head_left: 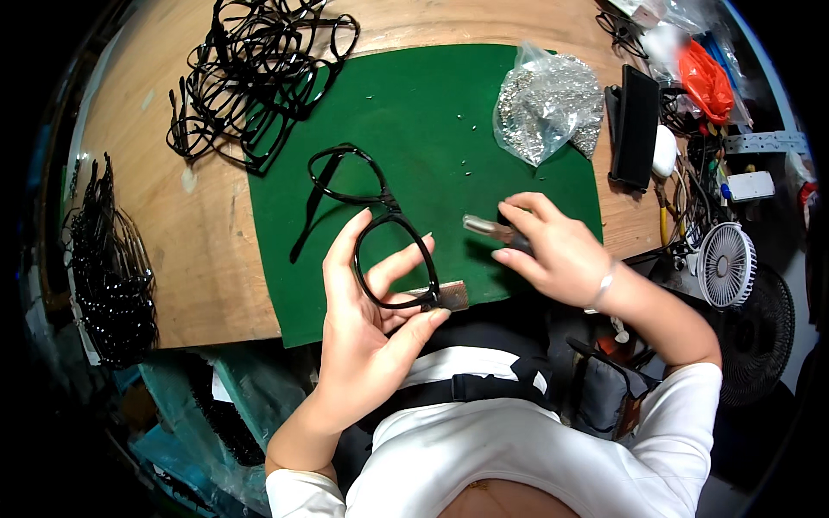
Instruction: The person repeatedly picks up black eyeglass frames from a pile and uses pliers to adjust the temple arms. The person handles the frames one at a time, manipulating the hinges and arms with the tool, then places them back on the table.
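The left hand (371,302) pinches a black eyeglass frame (380,220) between thumb and fingers (345,250), above a green mat (432,164) on the desk (199,250). The right hand (553,250) grips a small metal tool (488,229). Beyond lies a bag of screws (548,104).

A wooden table (199,250) is covered by a green mat (414,112); piled black frames (250,78) and a black case (635,125) are laid on it.
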A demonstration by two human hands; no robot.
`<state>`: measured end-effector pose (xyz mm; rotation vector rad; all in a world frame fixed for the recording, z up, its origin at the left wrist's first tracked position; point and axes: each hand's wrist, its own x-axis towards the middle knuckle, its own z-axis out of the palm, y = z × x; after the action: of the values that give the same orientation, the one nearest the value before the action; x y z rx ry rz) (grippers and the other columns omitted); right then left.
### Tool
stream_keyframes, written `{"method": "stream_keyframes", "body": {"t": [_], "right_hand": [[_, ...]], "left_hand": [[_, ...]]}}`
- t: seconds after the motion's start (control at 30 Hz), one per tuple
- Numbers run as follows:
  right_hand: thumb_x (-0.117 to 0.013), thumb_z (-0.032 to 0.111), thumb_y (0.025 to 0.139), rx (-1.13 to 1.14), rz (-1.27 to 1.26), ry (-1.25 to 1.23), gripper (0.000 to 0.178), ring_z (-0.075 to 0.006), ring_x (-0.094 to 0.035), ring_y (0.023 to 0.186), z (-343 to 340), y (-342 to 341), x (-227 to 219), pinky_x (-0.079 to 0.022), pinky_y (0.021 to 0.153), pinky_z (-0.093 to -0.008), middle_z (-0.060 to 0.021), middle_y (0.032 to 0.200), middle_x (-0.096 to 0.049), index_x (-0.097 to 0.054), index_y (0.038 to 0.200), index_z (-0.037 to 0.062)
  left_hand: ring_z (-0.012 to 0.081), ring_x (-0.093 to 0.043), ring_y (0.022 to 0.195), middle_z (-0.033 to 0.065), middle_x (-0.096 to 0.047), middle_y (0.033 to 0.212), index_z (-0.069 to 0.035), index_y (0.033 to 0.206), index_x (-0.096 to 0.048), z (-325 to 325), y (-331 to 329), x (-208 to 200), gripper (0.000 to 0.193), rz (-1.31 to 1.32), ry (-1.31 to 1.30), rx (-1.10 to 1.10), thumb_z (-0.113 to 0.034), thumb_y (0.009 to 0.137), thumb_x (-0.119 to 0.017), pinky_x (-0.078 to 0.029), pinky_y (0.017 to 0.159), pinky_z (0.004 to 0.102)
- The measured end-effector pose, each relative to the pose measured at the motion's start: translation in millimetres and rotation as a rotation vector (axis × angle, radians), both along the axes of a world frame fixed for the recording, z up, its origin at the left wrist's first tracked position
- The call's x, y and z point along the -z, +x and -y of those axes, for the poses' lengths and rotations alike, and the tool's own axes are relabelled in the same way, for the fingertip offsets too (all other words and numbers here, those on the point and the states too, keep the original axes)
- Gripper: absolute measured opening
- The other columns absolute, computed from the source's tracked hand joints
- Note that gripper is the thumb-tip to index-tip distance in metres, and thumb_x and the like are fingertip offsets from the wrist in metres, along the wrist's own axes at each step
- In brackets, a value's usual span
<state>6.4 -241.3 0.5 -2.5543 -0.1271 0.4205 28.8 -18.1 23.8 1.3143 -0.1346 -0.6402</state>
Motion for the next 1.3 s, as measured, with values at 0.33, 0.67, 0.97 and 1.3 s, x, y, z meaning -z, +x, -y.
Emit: {"method": "stream_keyframes", "body": {"t": [0.33,0.67,0.97,1.3], "right_hand": [[-0.061,0.015,0.073,0.091,0.272,0.015,0.029,-0.0328,-0.055,0.074,8.7,2.4,8.1,-0.046,0.065,-0.0373,-0.0155,0.091,-0.050,-0.051,0.096,-0.0003],[-0.061,0.007,0.068,0.018,0.141,-0.105,0.017,-0.0313,-0.054,0.076,-2.6,19.0,43.3,-0.043,0.066,-0.0389,-0.0142,0.078,-0.052,-0.050,0.080,0.0010],[-0.059,0.010,0.076,0.179,-0.038,0.523,0.015,-0.0281,-0.057,0.068,-45.3,3.5,-12.6,-0.045,0.060,-0.0330,-0.0148,0.075,-0.055,-0.051,0.084,-0.0001],[-0.059,0.018,0.082,0.522,-0.614,1.262,0.018,-0.0062,-0.048,0.058,-55.1,6.6,-11.3,-0.041,0.052,-0.0208,-0.0011,0.066,-0.051,-0.049,0.082,0.0031]], "left_hand": [[0.0102,-0.054,0.072,0.0218,-0.048,0.109,-0.007,0.126,-0.011,-14.8,-38.3,23.4,0.066,0.081,0.022,-0.121,0.010,0.076,-0.051,-0.044,0.071,0.0222],[0.0273,-0.056,0.091,0.0216,-0.045,0.110,-0.007,0.120,-0.022,-15.5,-34.5,13.9,0.055,-0.347,-0.282,-0.008,-0.002,0.072,-0.048,-0.048,0.078,0.0374],[0.0178,-0.058,0.075,0.0172,-0.054,0.096,0.001,0.123,-0.024,5.4,-49.6,24.1,0.044,-0.152,-0.015,-0.096,0.003,0.085,-0.043,-0.048,0.070,0.0281],[0.0154,-0.059,0.079,0.0166,-0.052,0.101,0.000,0.124,-0.026,11.0,-48.3,21.1,0.050,-0.150,-0.040,-0.073,0.011,0.080,-0.046,-0.049,0.072,0.0247]]}}
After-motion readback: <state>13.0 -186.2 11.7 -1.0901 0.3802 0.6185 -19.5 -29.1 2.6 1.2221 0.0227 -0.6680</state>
